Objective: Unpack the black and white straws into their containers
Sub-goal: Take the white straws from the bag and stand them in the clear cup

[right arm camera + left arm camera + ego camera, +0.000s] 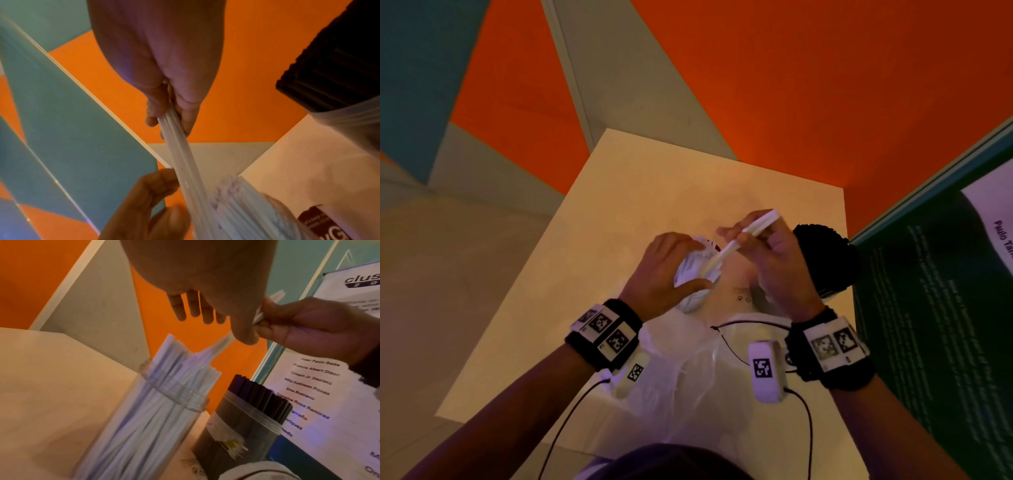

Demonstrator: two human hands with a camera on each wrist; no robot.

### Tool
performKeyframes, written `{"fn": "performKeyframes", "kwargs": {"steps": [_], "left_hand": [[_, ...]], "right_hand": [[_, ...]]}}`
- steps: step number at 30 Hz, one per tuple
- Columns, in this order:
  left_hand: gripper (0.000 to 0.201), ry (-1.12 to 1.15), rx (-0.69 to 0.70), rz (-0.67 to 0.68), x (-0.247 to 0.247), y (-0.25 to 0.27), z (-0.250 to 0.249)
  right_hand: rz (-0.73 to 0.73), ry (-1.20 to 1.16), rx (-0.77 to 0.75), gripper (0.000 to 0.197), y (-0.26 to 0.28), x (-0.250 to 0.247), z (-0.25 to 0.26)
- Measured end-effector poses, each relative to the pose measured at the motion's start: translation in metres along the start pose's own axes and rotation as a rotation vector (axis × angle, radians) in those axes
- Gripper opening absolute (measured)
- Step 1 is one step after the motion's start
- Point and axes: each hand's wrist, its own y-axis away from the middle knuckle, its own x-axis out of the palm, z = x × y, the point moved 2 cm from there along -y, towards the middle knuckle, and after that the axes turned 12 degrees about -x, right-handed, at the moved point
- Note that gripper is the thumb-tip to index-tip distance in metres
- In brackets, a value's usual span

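My right hand (751, 236) grips a small bundle of white straws (726, 255) slanting down and left, its lower end at the clear jar of white straws (164, 395). In the right wrist view the right hand (170, 120) pinches that bundle (180, 155) near its top. My left hand (681, 263) hovers over the jar's mouth; in the left wrist view its fingers (193, 308) are straight and the thumb touches the bundle (223, 341). The jar of black straws (252, 415) stands just right of the white one, beside my right wrist (825, 260).
A crumpled clear plastic bag (688, 377) lies on the pale table (585, 274) in front of the jars. A printed banner (935, 308) stands against the table's right edge. Orange and grey floor lies beyond the far edge.
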Motion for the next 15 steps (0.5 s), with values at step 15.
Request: {"fn": "performKeyframes", "kwargs": {"steps": [15], "left_hand": [[0.118,0.249,-0.334,0.292,0.038,0.007,0.070]], "right_hand": [[0.299,0.642,0.052,0.025,0.005,0.011,-0.060]]}}
